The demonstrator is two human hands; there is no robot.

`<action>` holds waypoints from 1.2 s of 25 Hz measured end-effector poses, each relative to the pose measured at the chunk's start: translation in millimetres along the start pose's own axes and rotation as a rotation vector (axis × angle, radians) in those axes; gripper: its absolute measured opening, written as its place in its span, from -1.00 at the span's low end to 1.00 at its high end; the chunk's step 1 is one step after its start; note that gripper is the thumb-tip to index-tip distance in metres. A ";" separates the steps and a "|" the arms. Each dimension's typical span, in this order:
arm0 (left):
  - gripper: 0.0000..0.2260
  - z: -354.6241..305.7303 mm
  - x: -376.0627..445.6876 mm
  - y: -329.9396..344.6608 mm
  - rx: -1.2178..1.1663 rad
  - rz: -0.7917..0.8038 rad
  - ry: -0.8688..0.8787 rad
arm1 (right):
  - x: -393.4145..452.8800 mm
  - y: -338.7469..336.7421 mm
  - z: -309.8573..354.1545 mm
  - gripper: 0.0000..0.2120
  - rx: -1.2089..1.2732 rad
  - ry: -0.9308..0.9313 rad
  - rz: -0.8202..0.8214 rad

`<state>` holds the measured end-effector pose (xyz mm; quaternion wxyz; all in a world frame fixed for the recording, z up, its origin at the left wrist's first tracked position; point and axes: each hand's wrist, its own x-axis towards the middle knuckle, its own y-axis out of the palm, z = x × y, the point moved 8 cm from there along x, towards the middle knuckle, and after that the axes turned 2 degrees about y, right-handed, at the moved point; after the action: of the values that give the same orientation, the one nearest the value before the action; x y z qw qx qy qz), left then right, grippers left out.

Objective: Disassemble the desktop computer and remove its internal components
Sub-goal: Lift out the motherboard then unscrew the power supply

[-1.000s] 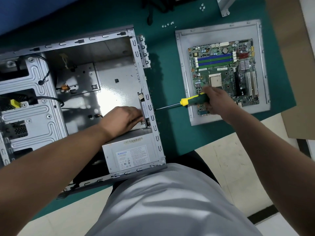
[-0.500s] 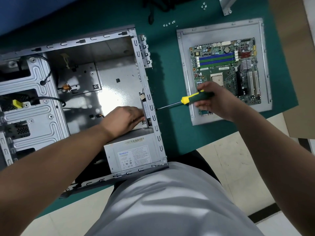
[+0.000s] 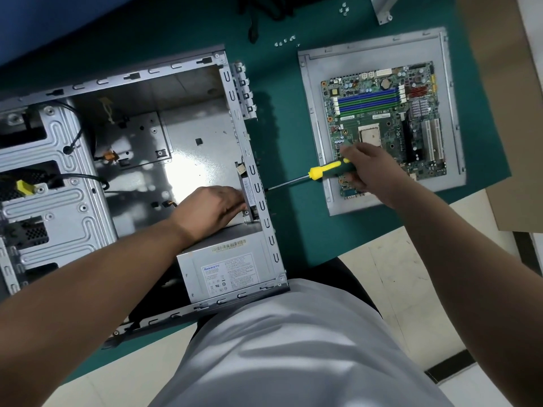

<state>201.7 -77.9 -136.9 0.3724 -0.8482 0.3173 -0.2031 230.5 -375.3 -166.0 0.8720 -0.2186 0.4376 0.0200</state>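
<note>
The open grey computer case point(image 3: 147, 71) lies on its side on the green mat, with the silver power supply point(image 3: 226, 271) in its near right corner. My left hand point(image 3: 211, 207) is inside the case, fingers against a small part on the rear wall just above the power supply. My right hand point(image 3: 367, 168) grips the green and yellow screwdriver point(image 3: 320, 171); its shaft points left and its tip meets the outside of the case's rear wall. The removed motherboard point(image 3: 388, 121) rests on the grey side panel point(image 3: 311, 92) to the right.
Loose screws point(image 3: 285, 42) lie on the green mat point(image 3: 273, 136) behind the case and panel. Black cables point(image 3: 254, 27) and a metal bracket point(image 3: 382, 10) sit at the far edge. Drive cages with cables fill the case's left side. Brown cardboard point(image 3: 505, 83) lies right.
My right hand has shifted slightly on the screwdriver handle, as in turning it, while the tip stays at the rear wall. My left hand stays in place.
</note>
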 end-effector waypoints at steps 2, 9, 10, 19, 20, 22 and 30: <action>-0.67 -1.1 0.4 0.1 0.021 0.002 0.011 | -3.0 6.9 -2.7 -0.86 0.340 0.040 0.115; -0.64 0.9 -0.9 1.9 0.022 0.016 -0.007 | -4.1 2.8 -2.5 -0.82 0.107 -0.011 -0.004; -0.64 0.9 -0.9 2.2 0.021 0.018 -0.010 | -4.1 4.2 -3.6 -0.93 0.232 0.003 0.039; -0.62 4.1 -2.9 4.4 0.007 0.047 -0.042 | -2.9 10.7 -9.6 -0.89 0.433 0.057 0.146; -0.61 4.1 -3.0 4.4 0.009 0.048 -0.043 | -1.8 8.7 -9.7 -0.84 0.461 0.054 0.138; -0.60 4.7 -3.0 4.5 0.004 0.052 -0.053 | -2.7 3.3 -11.4 -0.79 0.488 0.052 0.118; -0.60 5.2 -3.6 5.5 0.008 0.068 -0.051 | -6.3 5.0 -14.8 -0.86 0.631 0.019 0.021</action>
<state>199.9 -75.7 -144.7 0.3906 -0.8402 0.3356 -0.1700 214.4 -375.7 -170.7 0.8924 0.0671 0.4326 -0.1095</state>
